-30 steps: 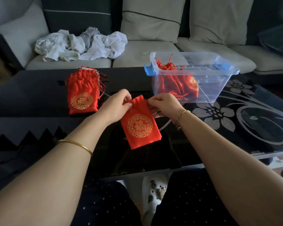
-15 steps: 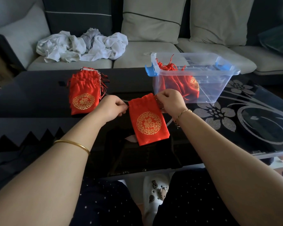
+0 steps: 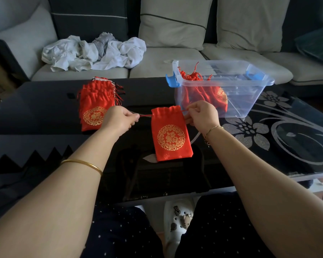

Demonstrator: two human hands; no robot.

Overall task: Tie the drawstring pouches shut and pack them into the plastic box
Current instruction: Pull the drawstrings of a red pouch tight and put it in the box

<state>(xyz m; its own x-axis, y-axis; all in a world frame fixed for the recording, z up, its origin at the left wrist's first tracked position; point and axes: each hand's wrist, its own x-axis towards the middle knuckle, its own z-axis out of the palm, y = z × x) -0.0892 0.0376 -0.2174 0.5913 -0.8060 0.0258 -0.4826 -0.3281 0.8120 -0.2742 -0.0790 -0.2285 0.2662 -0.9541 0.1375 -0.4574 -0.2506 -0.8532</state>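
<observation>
A red pouch (image 3: 171, 135) with a gold emblem hangs between my hands above the dark table, its mouth gathered. My left hand (image 3: 119, 119) pinches the red drawstring on the pouch's left side. My right hand (image 3: 201, 114) pinches the drawstring on its right side. Both cords run taut outward from the mouth. A stack of flat red pouches (image 3: 96, 107) lies on the table to the left. The clear plastic box (image 3: 250, 94) with blue latches stands at the right, holding several tied red pouches (image 3: 199, 90).
The black glass table (image 3: 287, 138) with a silver flower pattern spans the view. Behind it is a grey sofa (image 3: 175, 58) with crumpled white cloths (image 3: 93, 52) on the seat. A white clog (image 3: 179, 218) shows below the table edge.
My hands moved apart, pulling the drawstrings outward. The pouch's mouth has gathered and the pouch shifted slightly right and up.
</observation>
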